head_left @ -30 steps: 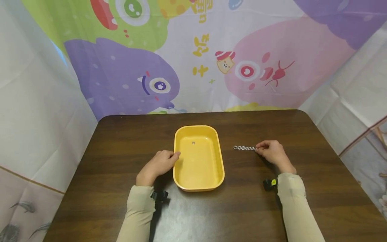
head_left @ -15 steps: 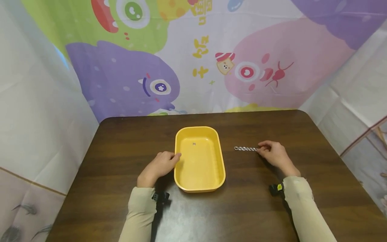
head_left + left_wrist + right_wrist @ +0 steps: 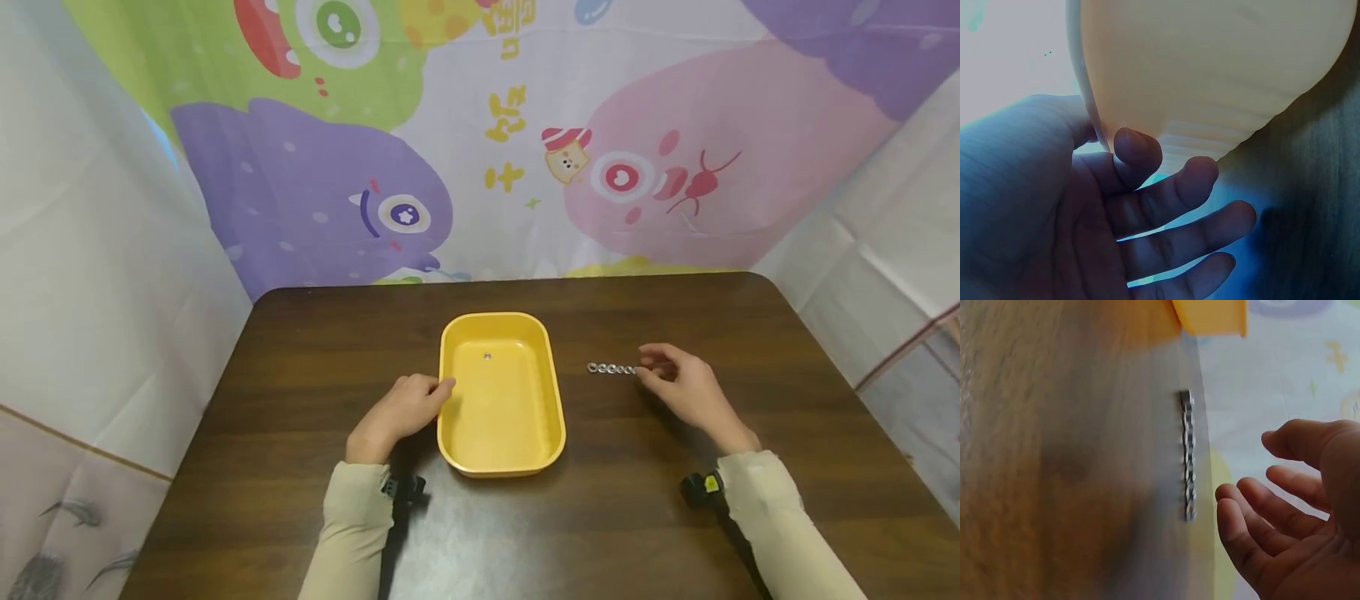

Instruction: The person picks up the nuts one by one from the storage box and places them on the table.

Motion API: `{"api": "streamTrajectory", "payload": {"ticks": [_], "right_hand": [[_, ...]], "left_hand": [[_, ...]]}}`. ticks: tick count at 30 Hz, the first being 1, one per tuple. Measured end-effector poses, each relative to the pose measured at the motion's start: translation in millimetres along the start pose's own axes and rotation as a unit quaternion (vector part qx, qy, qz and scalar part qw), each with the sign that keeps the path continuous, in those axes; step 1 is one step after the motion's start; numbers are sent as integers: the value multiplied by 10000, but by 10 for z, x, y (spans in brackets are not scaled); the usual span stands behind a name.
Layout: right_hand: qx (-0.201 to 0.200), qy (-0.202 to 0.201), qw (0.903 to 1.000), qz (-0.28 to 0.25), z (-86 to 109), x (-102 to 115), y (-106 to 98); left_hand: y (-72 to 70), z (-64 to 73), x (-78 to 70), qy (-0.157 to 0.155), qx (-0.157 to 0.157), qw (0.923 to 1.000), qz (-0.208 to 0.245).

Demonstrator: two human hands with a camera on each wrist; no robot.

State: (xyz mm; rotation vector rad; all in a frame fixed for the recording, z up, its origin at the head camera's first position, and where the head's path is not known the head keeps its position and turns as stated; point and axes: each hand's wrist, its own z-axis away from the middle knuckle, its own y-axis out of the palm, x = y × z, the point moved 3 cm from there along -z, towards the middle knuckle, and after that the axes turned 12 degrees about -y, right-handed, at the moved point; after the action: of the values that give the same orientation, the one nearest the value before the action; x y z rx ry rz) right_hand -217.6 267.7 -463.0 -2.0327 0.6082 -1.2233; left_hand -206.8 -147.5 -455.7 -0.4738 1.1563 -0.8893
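A row of several small shiny metal nuts (image 3: 612, 368) lies on the table, right of a yellow tray (image 3: 558, 417). My right hand (image 3: 693, 392) is at the row's right end, thumb and fingers apart. In the right wrist view the right hand (image 3: 1291, 512) shows nothing between its fingers, beside the nuts (image 3: 1189, 456). My left hand (image 3: 401, 412) grips the tray's left rim, thumb over the edge. The left wrist view shows the left hand's fingers (image 3: 1194, 181) curled against the outside of the tray (image 3: 1210, 69). One single nut (image 3: 487, 357) lies inside the tray near its far end.
The dark wooden table (image 3: 495, 542) ends at the back against a cartoon-printed cloth (image 3: 510, 225). Pale hangings (image 3: 97, 208) flank both sides. Black cameras (image 3: 697, 490) are strapped to both wrists.
My right thumb and fingers, close together at the row's right end earlier, have spread apart. The right forearm has shifted rightward. The left hand keeps its grip on the tray.
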Motion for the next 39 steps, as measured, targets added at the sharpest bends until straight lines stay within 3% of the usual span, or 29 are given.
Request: {"api": "streamTrajectory", "payload": {"ticks": [6, 20, 28, 39], "right_hand": [[606, -319, 9974, -219, -130, 234, 5], [1281, -898, 9862, -533, -392, 657, 138], [1650, -1458, 9733, -650, -588, 941, 257], [2269, -1836, 9541, -667, -778, 1263, 361]], "left_hand": [[-1, -3, 5, -80, -24, 10000, -14], [2, 3, 3, -36, 38, 10000, 27], [-20, 11, -12, -71, 38, 10000, 13], [1, -4, 6, -38, -20, 10000, -74]]}}
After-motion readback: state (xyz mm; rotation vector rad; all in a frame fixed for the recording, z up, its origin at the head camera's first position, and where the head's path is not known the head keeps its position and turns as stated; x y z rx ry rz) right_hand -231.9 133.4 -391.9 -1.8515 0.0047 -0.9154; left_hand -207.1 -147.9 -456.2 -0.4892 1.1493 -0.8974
